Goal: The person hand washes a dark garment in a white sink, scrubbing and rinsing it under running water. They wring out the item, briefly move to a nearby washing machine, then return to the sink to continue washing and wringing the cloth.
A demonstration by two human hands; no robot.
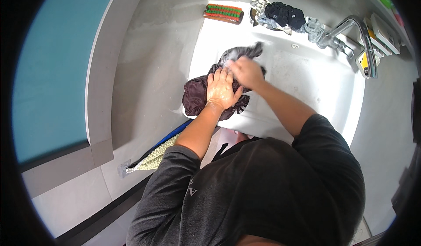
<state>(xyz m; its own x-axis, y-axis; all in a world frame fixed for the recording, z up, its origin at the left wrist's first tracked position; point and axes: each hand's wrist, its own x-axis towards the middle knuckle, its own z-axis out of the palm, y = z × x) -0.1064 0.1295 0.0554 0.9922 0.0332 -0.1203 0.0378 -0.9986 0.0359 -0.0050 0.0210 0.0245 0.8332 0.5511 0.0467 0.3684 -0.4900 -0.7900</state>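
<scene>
Left hand (221,89) flat on dark clothing (194,95), long axis diagonal, tip far-right

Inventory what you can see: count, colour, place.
Sink: 1, white, centre.
Cloth: count unclear, maroon and grey, sink's left.
Brush: 1, red and green, back left rim.
Clothes pile: 1, black, grey, patterned, back rim.
Faucet: 1, silver, back right.
Packages: several, white, yellow, right of faucet.
Towel: 1, pale green, lower left.
Strip: 1, blue, beside towel.
Panel: 1, teal, far left.
Shirt: 1, dark grey, lower centre.
Left hand: 1, bare, flat on cloth.
Right hand: 1, bare, blurred, on cloth.
</scene>
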